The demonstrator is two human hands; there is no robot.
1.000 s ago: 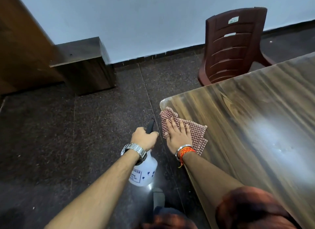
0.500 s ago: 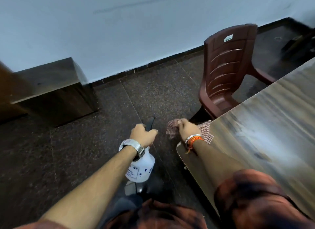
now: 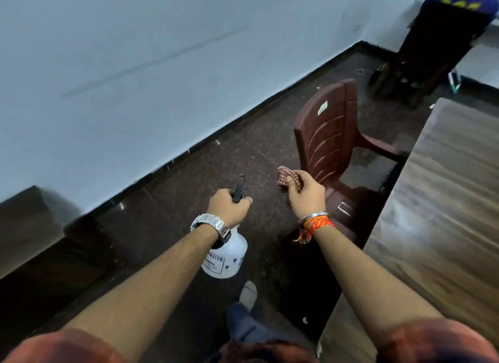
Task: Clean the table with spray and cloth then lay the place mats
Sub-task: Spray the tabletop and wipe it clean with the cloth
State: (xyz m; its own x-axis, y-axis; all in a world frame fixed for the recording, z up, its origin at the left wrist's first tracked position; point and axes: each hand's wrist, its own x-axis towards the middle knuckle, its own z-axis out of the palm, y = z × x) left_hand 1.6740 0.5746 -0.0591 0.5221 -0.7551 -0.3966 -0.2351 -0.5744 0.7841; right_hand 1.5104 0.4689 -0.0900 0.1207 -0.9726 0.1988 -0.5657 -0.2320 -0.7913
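Your left hand (image 3: 228, 207) has a tight grip on the white spray bottle (image 3: 226, 257), held over the floor. Your right hand (image 3: 306, 196) pinches the bunched checked cloth (image 3: 286, 178), off the bench (image 3: 442, 214), near the brown chair (image 3: 328, 135).

Right hand (image 3: 305, 193) lifted the cloth (image 3: 288, 179) off the table (image 3: 442, 214) — now bunched.

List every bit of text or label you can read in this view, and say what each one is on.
"PRAYER": printed on the label of the white spray bottle held in the left hand; the start of the word is hidden behind the wrist.
Smaller lines under it on the same label: too blurred to read.
Pale sticker on the back of the brown plastic chair: too small to read.
Yellow marks on the dark blue item at the top right: not legible.
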